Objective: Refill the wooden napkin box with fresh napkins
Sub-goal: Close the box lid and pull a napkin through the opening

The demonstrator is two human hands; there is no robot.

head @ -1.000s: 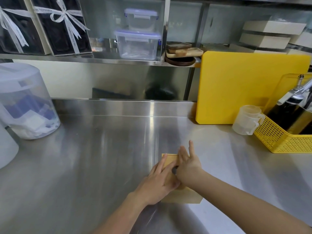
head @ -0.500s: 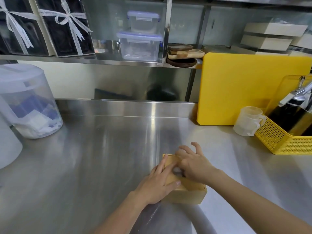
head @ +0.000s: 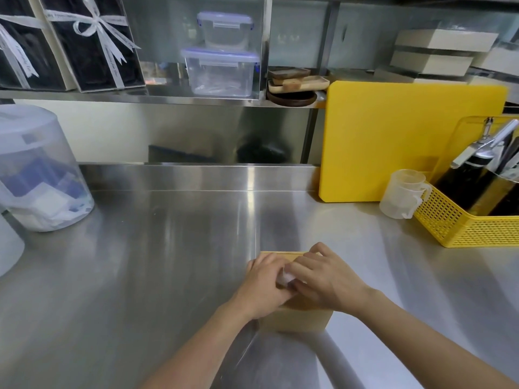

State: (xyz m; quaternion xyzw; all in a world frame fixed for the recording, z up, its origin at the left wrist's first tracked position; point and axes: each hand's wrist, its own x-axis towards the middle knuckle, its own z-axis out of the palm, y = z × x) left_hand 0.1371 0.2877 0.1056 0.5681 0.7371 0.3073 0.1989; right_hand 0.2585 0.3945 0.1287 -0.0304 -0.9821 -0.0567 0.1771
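The wooden napkin box [head: 302, 320] stands on the steel counter near the front, just right of centre. Both hands lie on its top and hide most of the lid. My left hand [head: 264, 287] rests on the left part of the top with its fingers curled. My right hand [head: 323, 279] covers the right part, fingers bent toward the left hand. Between the fingertips of both hands a small piece of white napkin [head: 285, 277] sticks up from the middle of the lid. Which hand pinches it I cannot tell for certain.
A yellow cutting board [head: 407, 138] leans on the back wall at right, with a clear measuring cup [head: 401, 196] and a yellow basket [head: 463, 223] of bottles beside it. A clear round tub [head: 39, 169] stands at far left. Shelves above hold containers [head: 222, 71] and boxes.
My right hand went from flat with spread fingers to curled over the lid. My left hand's fingers bent too. A bit of white napkin now shows between the fingertips.
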